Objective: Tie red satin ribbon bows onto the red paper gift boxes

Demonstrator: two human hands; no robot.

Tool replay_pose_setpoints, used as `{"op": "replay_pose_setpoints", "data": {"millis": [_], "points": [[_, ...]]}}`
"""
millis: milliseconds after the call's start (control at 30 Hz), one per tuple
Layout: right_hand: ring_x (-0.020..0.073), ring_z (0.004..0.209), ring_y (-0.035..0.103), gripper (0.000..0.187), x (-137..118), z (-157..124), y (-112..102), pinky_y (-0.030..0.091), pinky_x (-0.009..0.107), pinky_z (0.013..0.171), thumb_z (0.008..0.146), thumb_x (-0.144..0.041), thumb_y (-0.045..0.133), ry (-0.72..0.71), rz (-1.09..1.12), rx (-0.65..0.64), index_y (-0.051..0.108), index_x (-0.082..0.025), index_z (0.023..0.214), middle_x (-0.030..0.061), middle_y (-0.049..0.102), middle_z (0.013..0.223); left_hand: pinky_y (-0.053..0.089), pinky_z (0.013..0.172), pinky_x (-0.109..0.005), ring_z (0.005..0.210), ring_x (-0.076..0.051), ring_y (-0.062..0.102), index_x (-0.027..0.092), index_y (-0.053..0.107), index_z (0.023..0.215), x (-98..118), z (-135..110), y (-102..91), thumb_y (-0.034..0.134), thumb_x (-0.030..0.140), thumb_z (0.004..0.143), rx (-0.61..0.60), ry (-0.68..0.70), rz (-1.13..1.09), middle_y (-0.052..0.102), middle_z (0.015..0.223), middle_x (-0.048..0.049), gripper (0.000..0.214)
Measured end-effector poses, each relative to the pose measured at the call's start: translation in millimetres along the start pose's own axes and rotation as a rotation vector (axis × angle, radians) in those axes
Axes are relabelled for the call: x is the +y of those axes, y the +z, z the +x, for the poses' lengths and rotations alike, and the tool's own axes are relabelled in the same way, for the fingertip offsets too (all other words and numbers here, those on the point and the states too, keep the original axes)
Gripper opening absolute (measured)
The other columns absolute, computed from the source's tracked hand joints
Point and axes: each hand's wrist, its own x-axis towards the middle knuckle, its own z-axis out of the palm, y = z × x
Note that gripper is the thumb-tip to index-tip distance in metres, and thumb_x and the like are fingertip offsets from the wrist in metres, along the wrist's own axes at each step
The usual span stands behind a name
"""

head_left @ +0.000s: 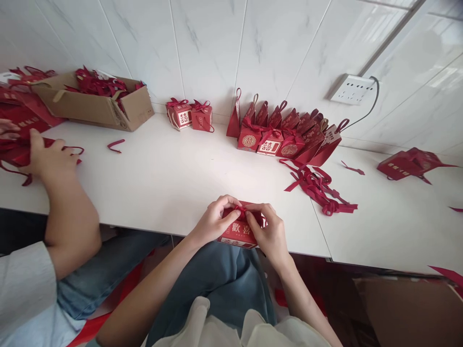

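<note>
A red gift box [237, 236] with gold characters stands at the table's front edge, close to my body. On its top is a dark red ribbon [241, 211], bunched into what looks like a bow. My left hand [217, 219] pinches the ribbon from the left between thumb and fingers. From the right, my right hand [270, 230] pinches it too, thumb against the knot. The fingers partly cover the ribbon and the top of the box.
Beyond lie a loose ribbon pile [318, 190], a group of red boxes [269, 142] and two bowed boxes [190, 115]. A cardboard box [104, 108] holds ribbons. At left, a co-worker's hand [50, 156] handles red packaging. Another red box [408, 164] sits right, below a power strip [352, 90].
</note>
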Motion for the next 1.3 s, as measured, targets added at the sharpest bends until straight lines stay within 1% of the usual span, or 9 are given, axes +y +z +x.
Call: {"op": "replay_pose_setpoints", "data": {"millis": [133, 333, 633, 733, 800, 867, 1033, 1167, 1300], "points": [[0.0198, 0.082, 0.059, 0.010, 0.4, 1.3, 7.2, 0.046, 0.036, 0.074, 0.085, -0.022, 0.053, -0.002, 0.026, 0.004, 0.061, -0.023, 0.090, 0.0033, 0.067, 0.086, 0.046, 0.073, -0.025, 0.084, -0.015, 0.061, 0.017, 0.053, 0.085, 0.9, -2.2, -3.3, 0.055, 0.026, 0.081, 0.032, -0.023, -0.050, 0.063, 0.086, -0.0027, 0.009], [0.0195, 0.083, 0.060, 0.008, -2.3, 5.2, 12.4, 0.047, 0.037, 0.076, 0.085, -0.021, 0.052, -0.043, 0.031, -0.019, 0.059, -0.023, 0.089, 0.0032, 0.067, 0.085, 0.044, 0.072, -0.026, 0.079, -0.015, 0.059, 0.017, 0.053, 0.082, -1.9, -5.2, -14.2, 0.059, 0.031, 0.079, 0.047, -0.050, 0.006, 0.061, 0.082, -0.0018, 0.015], [0.0188, 0.081, 0.062, 0.007, -0.9, 4.4, 10.6, 0.048, 0.036, 0.076, 0.084, -0.018, 0.050, -0.054, 0.039, -0.024, 0.055, -0.023, 0.086, 0.0018, 0.066, 0.084, 0.043, 0.069, -0.025, 0.075, -0.014, 0.055, 0.017, 0.052, 0.076, -6.6, -3.8, -15.1, 0.060, 0.035, 0.078, 0.065, -0.023, 0.082, 0.056, 0.079, -0.0008, 0.020], [0.0195, 0.089, 0.061, 0.010, -3.7, 2.1, 5.4, 0.048, 0.036, 0.078, 0.084, -0.014, 0.049, -0.116, 0.045, -0.074, 0.054, -0.023, 0.086, 0.0036, 0.066, 0.095, 0.043, 0.066, -0.025, 0.071, -0.013, 0.054, 0.017, 0.050, 0.075, -7.0, -3.5, -14.8, 0.060, 0.037, 0.078, 0.081, -0.049, 0.035, 0.056, 0.076, -0.0002, 0.023], [0.0205, 0.095, 0.060, 0.012, -6.0, 0.6, 2.0, 0.048, 0.038, 0.082, 0.083, -0.013, 0.049, -0.166, 0.021, -0.104, 0.055, -0.023, 0.085, 0.0053, 0.065, 0.103, 0.043, 0.065, -0.024, 0.070, -0.013, 0.054, 0.017, 0.050, 0.075, -7.1, -3.2, -15.0, 0.061, 0.039, 0.077, 0.084, -0.058, -0.002, 0.056, 0.076, -0.0003, 0.024], [0.0215, 0.097, 0.059, 0.010, -7.2, -0.2, 0.4, 0.049, 0.039, 0.083, 0.082, -0.014, 0.052, -0.190, -0.013, -0.106, 0.057, -0.023, 0.086, 0.0066, 0.064, 0.105, 0.043, 0.064, -0.024, 0.071, -0.013, 0.055, 0.017, 0.050, 0.074, -7.3, -3.0, -15.4, 0.062, 0.039, 0.076, 0.084, -0.061, -0.018, 0.057, 0.077, -0.0006, 0.026], [0.0214, 0.094, 0.059, 0.010, -4.6, 0.3, 2.4, 0.051, 0.039, 0.081, 0.084, -0.017, 0.055, -0.228, -0.076, -0.057, 0.062, -0.022, 0.090, 0.0074, 0.063, 0.100, 0.043, 0.065, -0.024, 0.069, -0.012, 0.054, 0.018, 0.050, 0.074, -6.4, -2.7, -15.5, 0.061, 0.040, 0.078, 0.077, -0.055, 0.012, 0.056, 0.075, 0.0008, 0.025], [0.0217, 0.092, 0.059, 0.011, -3.8, 1.7, 3.8, 0.052, 0.039, 0.080, 0.085, -0.020, 0.058, -0.253, -0.108, -0.070, 0.065, -0.022, 0.093, 0.0069, 0.065, 0.100, 0.042, 0.064, -0.023, 0.068, -0.011, 0.052, 0.018, 0.049, 0.074, -4.6, -3.4, -15.2, 0.059, 0.038, 0.079, 0.080, -0.058, 0.013, 0.053, 0.074, 0.0020, 0.023], [0.0211, 0.091, 0.061, 0.013, -8.3, 3.4, 8.0, 0.053, 0.039, 0.079, 0.088, -0.020, 0.054, -0.286, -0.112, -0.064, 0.066, -0.022, 0.092, 0.0071, 0.066, 0.098, 0.042, 0.064, -0.022, 0.068, -0.011, 0.053, 0.018, 0.048, 0.074, -2.9, -6.9, -19.2, 0.059, 0.037, 0.079, 0.105, -0.062, -0.004, 0.054, 0.074, 0.0020, 0.023]]}}
